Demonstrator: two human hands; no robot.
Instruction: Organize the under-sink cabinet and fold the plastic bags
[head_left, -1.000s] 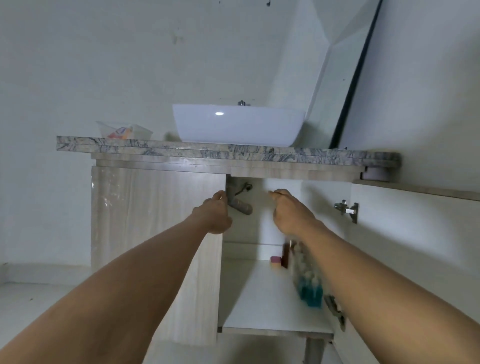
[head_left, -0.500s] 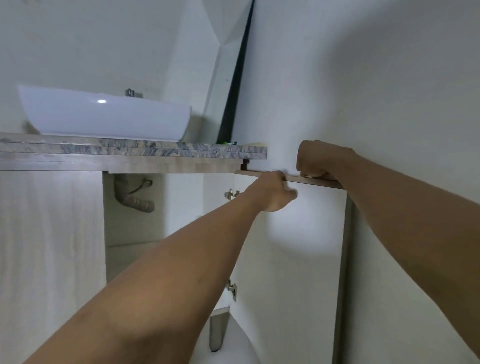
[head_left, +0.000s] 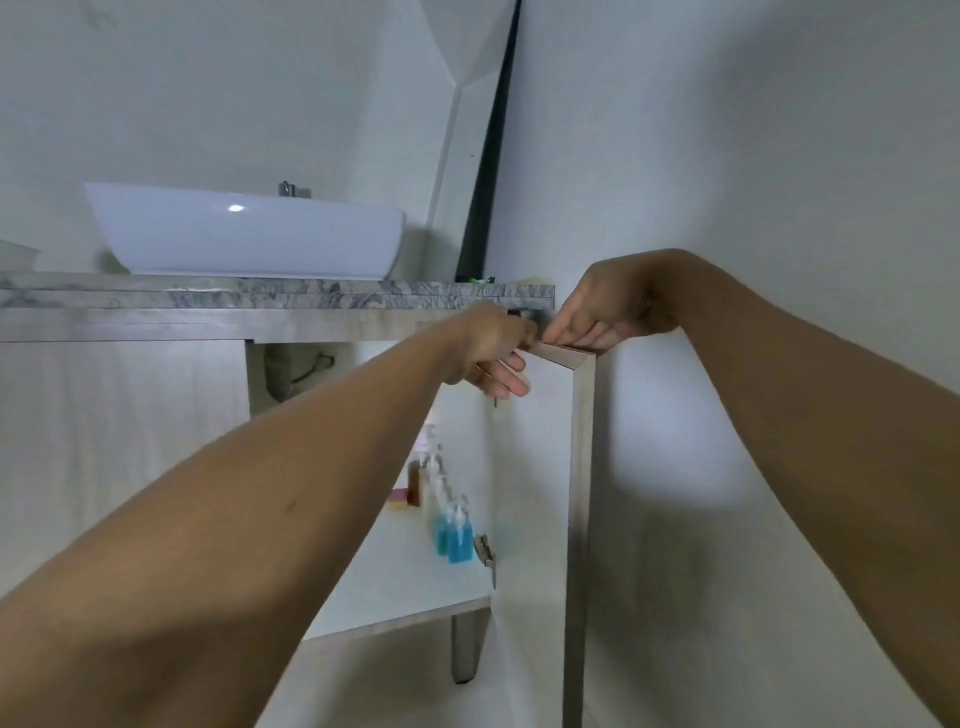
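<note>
Gripping the top edge of the open cabinet door (head_left: 535, 467) at centre frame, left hand (head_left: 488, 349) and right hand (head_left: 602, 312) fingers curled over it, the person could strain the lower hinge (head_left: 484, 552) by hanging weight there.

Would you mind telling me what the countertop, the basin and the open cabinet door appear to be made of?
Countertop: likely marble or stone, grey veining. Basin: probably glazed ceramic, glossy white highlight. Cabinet door: seemingly laminated board, pale woodgrain edge.

home bathroom | vessel basin (head_left: 244, 234) | marble counter (head_left: 311, 293) | under-sink cabinet (head_left: 124, 415)
</note>
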